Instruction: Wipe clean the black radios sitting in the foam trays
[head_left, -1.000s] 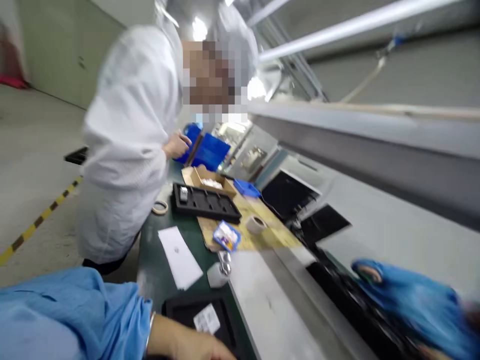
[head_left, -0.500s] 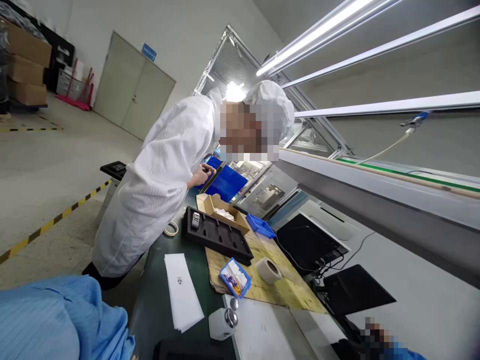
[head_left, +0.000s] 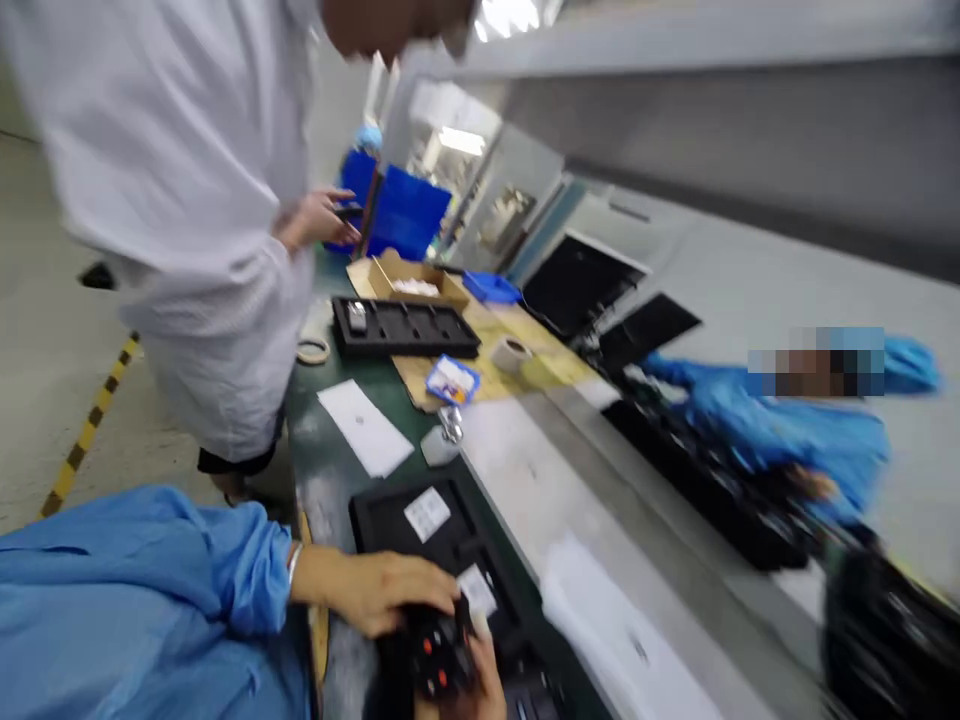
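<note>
My left hand [head_left: 390, 588], in a blue sleeve, reaches across from the left. Its fingers curl over a small black device with red spots [head_left: 439, 660]. From below, my right hand [head_left: 487, 670] grips the same device, thumb up along its side. Motion blur and the fingers hide much of the device, so I cannot tell its exact kind. Under and beyond my hands lies a black compartment tray [head_left: 371, 515]. A white printed packet [head_left: 427, 514] lies in it, and another white packet [head_left: 477, 590] is close to my fingertips.
A white-coated person [head_left: 202, 230] stands at the left, a dark object in hand. Across the bench sits a person in blue [head_left: 780, 440]. Farther along are white sheets [head_left: 366, 428], a pump bottle [head_left: 441, 446], a blue box [head_left: 452, 380], a tape roll [head_left: 511, 354] and another black tray [head_left: 405, 330].
My view has swung down and right. Both my hands, the black device and the nearer tray have come into view. The person across the bench now shows more fully.
</note>
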